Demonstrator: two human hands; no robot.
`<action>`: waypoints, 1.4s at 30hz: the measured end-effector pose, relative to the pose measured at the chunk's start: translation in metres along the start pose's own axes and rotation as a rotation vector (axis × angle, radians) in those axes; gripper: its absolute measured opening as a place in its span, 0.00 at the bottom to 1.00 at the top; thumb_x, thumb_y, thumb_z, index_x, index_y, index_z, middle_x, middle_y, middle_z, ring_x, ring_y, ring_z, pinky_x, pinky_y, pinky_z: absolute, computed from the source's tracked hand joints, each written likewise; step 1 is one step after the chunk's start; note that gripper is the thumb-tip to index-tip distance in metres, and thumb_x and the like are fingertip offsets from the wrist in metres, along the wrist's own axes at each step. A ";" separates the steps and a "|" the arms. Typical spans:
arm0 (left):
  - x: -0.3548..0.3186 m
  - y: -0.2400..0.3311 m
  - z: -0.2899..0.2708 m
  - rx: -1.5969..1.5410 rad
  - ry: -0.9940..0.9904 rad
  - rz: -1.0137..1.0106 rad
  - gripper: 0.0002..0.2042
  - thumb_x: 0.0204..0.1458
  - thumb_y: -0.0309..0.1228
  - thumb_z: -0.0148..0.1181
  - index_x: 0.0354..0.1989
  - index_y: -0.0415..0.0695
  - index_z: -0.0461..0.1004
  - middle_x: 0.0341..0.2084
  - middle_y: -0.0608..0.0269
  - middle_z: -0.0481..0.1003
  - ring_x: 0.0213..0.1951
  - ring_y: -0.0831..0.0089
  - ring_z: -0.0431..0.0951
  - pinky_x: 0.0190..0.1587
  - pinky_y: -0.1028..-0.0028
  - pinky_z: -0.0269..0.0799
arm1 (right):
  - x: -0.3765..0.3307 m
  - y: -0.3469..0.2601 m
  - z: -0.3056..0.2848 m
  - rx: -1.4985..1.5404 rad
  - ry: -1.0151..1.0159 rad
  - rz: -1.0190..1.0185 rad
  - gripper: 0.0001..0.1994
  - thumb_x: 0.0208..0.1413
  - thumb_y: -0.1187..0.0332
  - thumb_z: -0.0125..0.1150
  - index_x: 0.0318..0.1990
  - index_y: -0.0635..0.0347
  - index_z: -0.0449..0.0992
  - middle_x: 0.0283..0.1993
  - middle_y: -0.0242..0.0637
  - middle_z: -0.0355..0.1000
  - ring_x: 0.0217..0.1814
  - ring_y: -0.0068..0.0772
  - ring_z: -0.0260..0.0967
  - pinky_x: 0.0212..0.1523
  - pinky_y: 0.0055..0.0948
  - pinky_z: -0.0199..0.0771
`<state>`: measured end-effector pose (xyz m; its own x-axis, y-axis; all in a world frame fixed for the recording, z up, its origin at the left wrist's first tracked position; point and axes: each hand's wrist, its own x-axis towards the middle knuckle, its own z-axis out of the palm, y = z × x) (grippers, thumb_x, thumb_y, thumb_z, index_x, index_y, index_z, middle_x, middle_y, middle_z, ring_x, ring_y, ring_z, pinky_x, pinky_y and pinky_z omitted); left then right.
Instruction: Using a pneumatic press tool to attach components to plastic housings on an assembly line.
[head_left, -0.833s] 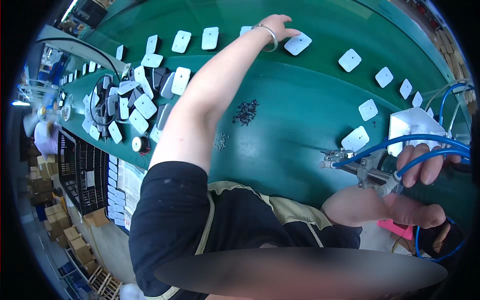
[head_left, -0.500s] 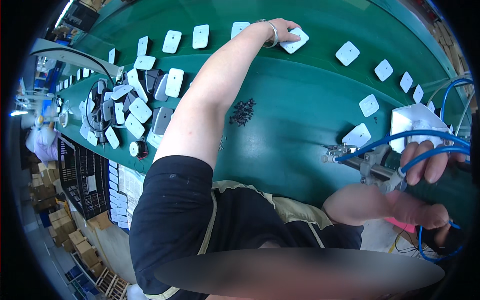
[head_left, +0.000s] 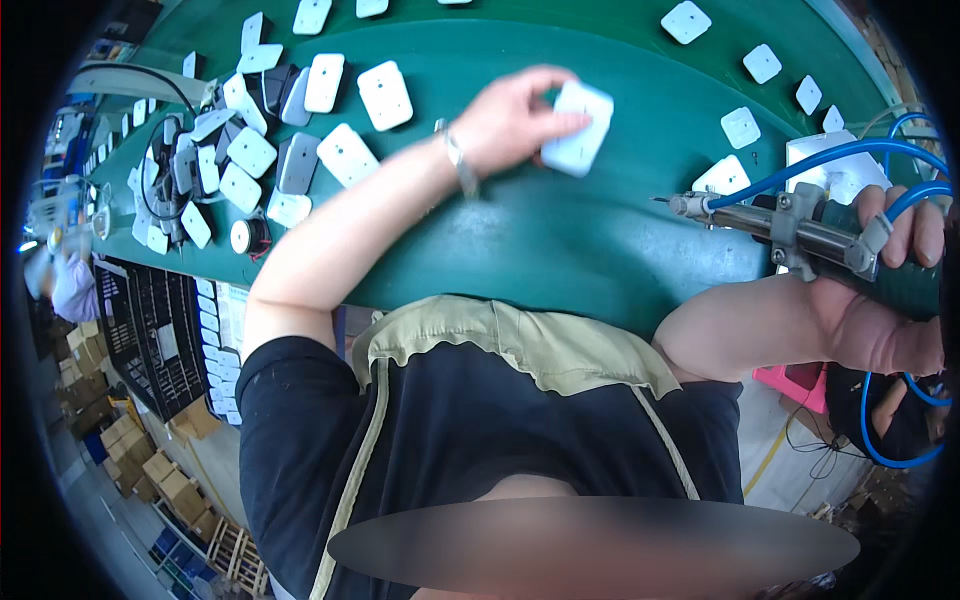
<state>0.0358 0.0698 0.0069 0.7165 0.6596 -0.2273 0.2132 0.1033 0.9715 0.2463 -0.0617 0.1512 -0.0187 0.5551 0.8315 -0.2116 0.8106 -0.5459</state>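
My left hand (head_left: 515,118) grips a white rounded rectangular plastic part (head_left: 578,128) and holds it just above the green belt (head_left: 560,230), near the middle of it. On the wrist sits a thin bracelet. My right hand (head_left: 885,290) is closed around a metal pneumatic screwdriver (head_left: 790,228) with blue air hoses (head_left: 840,155), its tip pointing left toward the part. Between tool tip and part there is a gap.
Several more white parts lie on the belt: a row at upper right (head_left: 742,127), others at top (head_left: 385,94), and a heap with dark parts at left (head_left: 225,150). Black trays (head_left: 150,330) and cardboard boxes (head_left: 150,460) stand left of the belt. A person stands at far left (head_left: 70,285).
My left arm has drawn back from the far side of the belt, bringing the white part toward me. The screwdriver in my right hand has risen and now points left.
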 end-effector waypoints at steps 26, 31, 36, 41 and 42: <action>-0.059 -0.029 0.044 -0.253 -0.039 -0.029 0.20 0.42 0.35 0.65 0.42 0.38 0.69 0.14 0.72 0.64 0.17 0.86 0.65 0.16 0.83 0.64 | -0.006 0.011 0.031 0.035 0.018 0.062 0.24 0.53 0.55 0.52 0.51 0.60 0.58 0.36 0.37 0.66 0.25 0.28 0.64 0.15 0.25 0.69; -0.060 -0.022 0.042 -0.259 -0.031 -0.024 0.20 0.41 0.34 0.65 0.41 0.38 0.69 0.14 0.72 0.64 0.17 0.86 0.65 0.15 0.83 0.63 | -0.004 0.013 0.033 0.045 0.020 0.070 0.23 0.53 0.55 0.53 0.51 0.60 0.58 0.36 0.37 0.66 0.24 0.27 0.64 0.15 0.24 0.69; -0.060 -0.022 0.039 -0.181 0.010 -0.003 0.19 0.40 0.33 0.66 0.40 0.39 0.70 0.14 0.72 0.63 0.16 0.86 0.65 0.15 0.83 0.63 | -0.002 0.016 0.036 0.061 -0.008 0.083 0.23 0.53 0.55 0.53 0.51 0.60 0.58 0.36 0.36 0.66 0.24 0.27 0.64 0.14 0.24 0.68; -0.057 -0.031 0.031 -0.078 0.014 -0.004 0.15 0.43 0.29 0.63 0.41 0.44 0.71 0.20 0.75 0.68 0.25 0.88 0.66 0.29 0.84 0.64 | 0.010 0.014 0.013 0.147 -0.124 0.091 0.23 0.53 0.55 0.53 0.51 0.60 0.59 0.35 0.36 0.66 0.24 0.26 0.64 0.14 0.24 0.68; -0.056 -0.036 0.029 -0.131 0.046 0.018 0.15 0.43 0.29 0.63 0.41 0.44 0.70 0.22 0.73 0.69 0.27 0.87 0.68 0.31 0.84 0.65 | 0.017 0.008 -0.002 0.190 -0.208 0.120 0.23 0.53 0.55 0.53 0.51 0.60 0.59 0.35 0.36 0.66 0.23 0.26 0.64 0.14 0.23 0.68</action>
<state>0.0079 0.0077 -0.0170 0.6876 0.6952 -0.2094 0.1094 0.1858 0.9765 0.2464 -0.0454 0.1614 -0.2499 0.5792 0.7759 -0.3742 0.6814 -0.6291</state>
